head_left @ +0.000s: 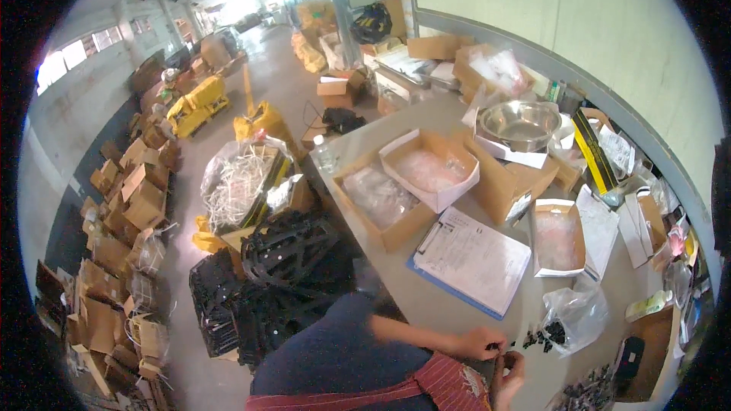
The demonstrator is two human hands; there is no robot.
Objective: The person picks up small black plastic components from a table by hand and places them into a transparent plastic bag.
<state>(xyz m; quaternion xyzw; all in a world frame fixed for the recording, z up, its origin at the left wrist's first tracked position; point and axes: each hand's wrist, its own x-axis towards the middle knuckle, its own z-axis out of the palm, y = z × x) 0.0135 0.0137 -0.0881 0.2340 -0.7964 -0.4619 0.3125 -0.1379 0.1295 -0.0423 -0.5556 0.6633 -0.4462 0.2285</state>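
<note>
The left hand (478,342) is pinched narrow on a small black part (495,347), fingertips closed around it. The right hand (509,373) sits just below it, fingers curled; whether it holds anything cannot be told. Just right of both hands lies a heap of small black parts (542,337) on the grey table (426,301), beside a clear plastic bag (576,316). Above the hands lies a clipboard with paper (472,259), and beyond it open cardboard boxes (430,167).
</note>
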